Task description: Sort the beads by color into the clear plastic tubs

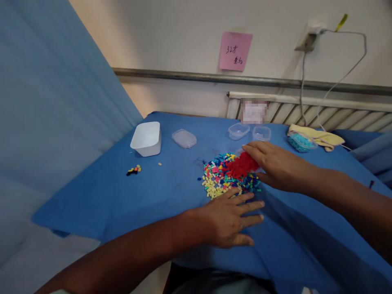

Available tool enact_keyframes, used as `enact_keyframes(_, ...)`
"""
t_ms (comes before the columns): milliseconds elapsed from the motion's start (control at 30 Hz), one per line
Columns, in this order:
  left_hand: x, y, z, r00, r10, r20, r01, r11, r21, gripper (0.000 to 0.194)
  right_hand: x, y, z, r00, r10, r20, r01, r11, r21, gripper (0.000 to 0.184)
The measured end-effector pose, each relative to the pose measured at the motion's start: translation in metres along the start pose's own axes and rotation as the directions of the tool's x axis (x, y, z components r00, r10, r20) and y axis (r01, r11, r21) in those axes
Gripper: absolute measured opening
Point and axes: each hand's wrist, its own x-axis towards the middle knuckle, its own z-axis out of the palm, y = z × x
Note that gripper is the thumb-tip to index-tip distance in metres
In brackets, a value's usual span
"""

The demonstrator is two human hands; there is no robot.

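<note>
Red pieces [241,165] are topping a mixed pile [214,179] on blue cloth [153,196]; the right hand [275,163] is curving beside them, its hold unclear; the left hand [228,222] is splaying its fingers nearby. Low, gentle movement would be limiting scatter.

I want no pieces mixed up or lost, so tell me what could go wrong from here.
The small bright-red pieces beside the right hand could mix into the multicoloured pile of small pieces, which they overlap in this view. The left hand, spread at the pile's near edge, might drag pale-yellow pieces out of it. A lone pale-yellow piece lies apart on the blue cloth and may be overlooked.
</note>
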Motion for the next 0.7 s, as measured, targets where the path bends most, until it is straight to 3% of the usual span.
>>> enact_keyframes(267, -0.002, -0.035, 0.006, 0.988, 0.060, -0.141, -0.039, 0.988, 0.149, 0.043, 0.016, -0.016, -0.007, 0.991, -0.099, 0.085, 0.117, 0.962, -0.245, 0.062)
enact_keyframes(433, 0.000, -0.052, 0.002, 0.976, 0.093, -0.198, -0.054, 0.979, 0.195, 0.034, 0.015, -0.021, -0.028, 0.987, -0.142, 0.075, 0.157, 0.951, -0.265, 0.072)
enact_keyframes(700, 0.021, -0.063, -0.003, 0.945, 0.117, -0.304, -0.048, 0.973, 0.227, 0.025, 0.018, -0.034, -0.058, 0.955, -0.264, 0.139, 0.297, 0.876, -0.381, 0.057)
